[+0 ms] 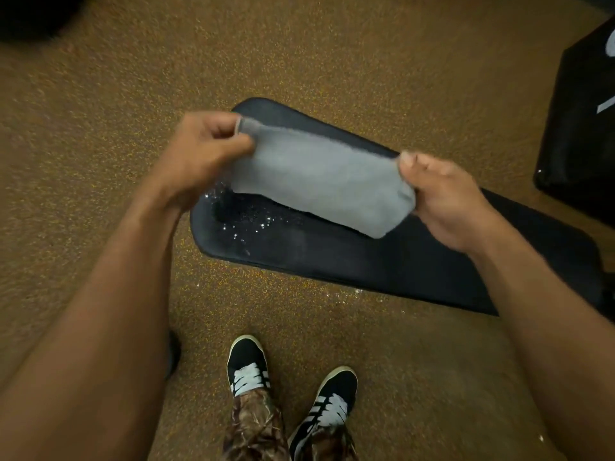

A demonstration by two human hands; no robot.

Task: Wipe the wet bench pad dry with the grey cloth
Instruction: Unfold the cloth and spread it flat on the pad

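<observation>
The person holds the cloth [316, 181] in both hands over the left half of the pad [366, 261]. The cloth is grey, looks folded into a long band, and is stretched between the hands, running from far left to near right. The left hand [203, 154] grips its far left corner, with the fingers [216, 128] curled in and the thumb pressed against the fabric. The right hand [446, 201] grips the right end, with the thumb on top at the far edge and the other fingers curled under it. The cloth's near right corner hangs lowest, and I cannot tell whether it touches the pad.

The pad is black, long and rounded at the corners, and lies slanted from the left centre of the scene to the right edge. Bright water drops [246, 221] sit on its left end, just below the cloth and beside the left wrist. A few more glints show on the floor [299, 54] along the pad's near edge. The floor is brown with yellow specks.

Near the bottom, two black shoes [248, 364] with white laces and stripes point towards the pad, under patterned trouser legs [256, 424]. A black bag-like thing [579, 128] stands at the right edge, far of the pad. A dark shape [33, 15] fills the far left corner
</observation>
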